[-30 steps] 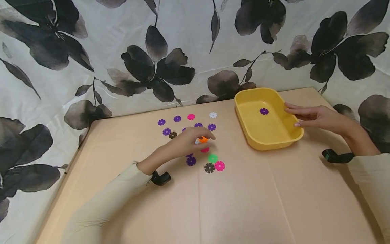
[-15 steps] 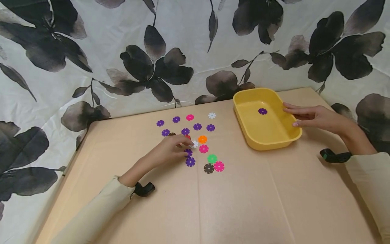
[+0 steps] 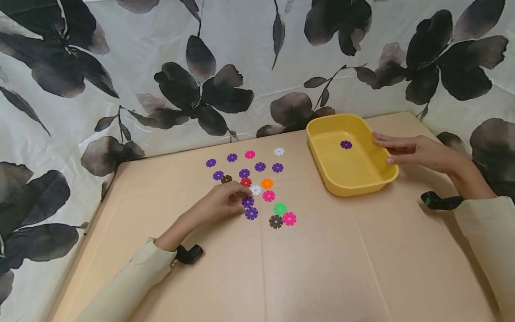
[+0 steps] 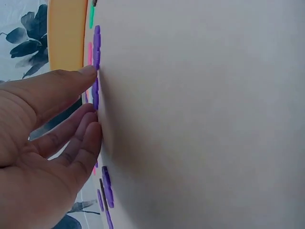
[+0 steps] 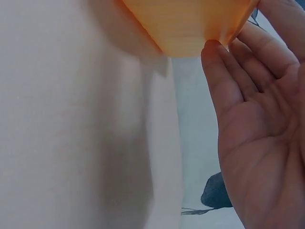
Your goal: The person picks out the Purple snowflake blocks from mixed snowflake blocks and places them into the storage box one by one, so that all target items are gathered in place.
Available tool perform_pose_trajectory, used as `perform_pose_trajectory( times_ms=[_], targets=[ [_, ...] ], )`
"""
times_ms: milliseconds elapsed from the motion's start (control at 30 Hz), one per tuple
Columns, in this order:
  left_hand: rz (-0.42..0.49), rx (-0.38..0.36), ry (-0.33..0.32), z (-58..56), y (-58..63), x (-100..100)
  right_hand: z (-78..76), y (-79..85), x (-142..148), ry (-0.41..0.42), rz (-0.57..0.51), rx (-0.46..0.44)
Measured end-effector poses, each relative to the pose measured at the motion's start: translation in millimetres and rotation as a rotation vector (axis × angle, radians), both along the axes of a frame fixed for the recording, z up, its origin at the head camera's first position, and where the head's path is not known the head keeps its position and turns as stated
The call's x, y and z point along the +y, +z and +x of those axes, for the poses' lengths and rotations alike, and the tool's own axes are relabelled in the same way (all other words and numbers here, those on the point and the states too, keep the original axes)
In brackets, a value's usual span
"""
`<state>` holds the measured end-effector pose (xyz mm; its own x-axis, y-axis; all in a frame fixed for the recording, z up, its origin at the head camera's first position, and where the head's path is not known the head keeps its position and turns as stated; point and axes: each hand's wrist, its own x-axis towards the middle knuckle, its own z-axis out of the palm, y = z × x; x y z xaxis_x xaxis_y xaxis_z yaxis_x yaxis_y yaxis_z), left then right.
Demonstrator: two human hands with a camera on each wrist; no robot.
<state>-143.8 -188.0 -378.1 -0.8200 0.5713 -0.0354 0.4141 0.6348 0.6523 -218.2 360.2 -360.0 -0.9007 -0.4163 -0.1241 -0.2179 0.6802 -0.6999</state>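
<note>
In the head view my left hand (image 3: 219, 202) hovers low at the left side of the scattered flower-shaped discs. Its thumb and fingers stand apart, beside two purple discs, one (image 3: 247, 202) and another (image 3: 251, 213). A white disc (image 3: 255, 190) and a red disc (image 3: 246, 182) lie near the fingertips. The left wrist view shows the thumb (image 4: 71, 86) close to a purple disc (image 4: 96, 47), edge-on; whether they touch I cannot tell. My right hand (image 3: 426, 152) rests straight fingers against the right side of a yellow tub (image 3: 342, 190). One purple disc (image 3: 346, 145) lies inside the tub.
More discs lie on the table (image 3: 322, 259): an orange one (image 3: 267, 183), a green one (image 3: 280, 209), a dark brown one (image 3: 276, 221), plus several purple and pink ones. A floral cloth (image 3: 241, 36) hangs behind the table.
My left hand has drawn back to the left from above the orange disc, settling beside the purple pair and uncovering the red and white discs. My right hand stays at the tub.
</note>
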Motion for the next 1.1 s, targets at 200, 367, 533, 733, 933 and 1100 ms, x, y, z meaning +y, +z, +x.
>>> perform_pose_trajectory(
  times_ms=[200,367,533,733,933,1100],
  targets=[
    [-0.021,-0.027,0.012,-2.3,1.8,0.7,-3.8,1.9,-2.2,0.008,-0.006,-0.011],
    [-0.032,-0.015,0.001,-5.8,4.1,-1.5,-4.5,5.0,-5.5,0.001,-0.052,-0.057],
    [-0.052,-0.012,-0.036,-12.7,5.7,-3.1,-1.8,5.2,-4.4,-0.009,-0.095,-0.080],
    [-0.080,-0.033,-0.072,-17.4,5.6,-4.7,0.9,2.1,-1.9,-0.014,-0.141,-0.095],
    [-0.086,-0.034,-0.112,-18.8,6.8,-7.0,3.5,2.8,-4.4,-0.007,-0.151,-0.093],
    [-0.083,-0.038,-0.123,-22.2,9.8,-8.1,7.7,2.7,-5.4,-0.016,-0.145,-0.092]
  ],
)
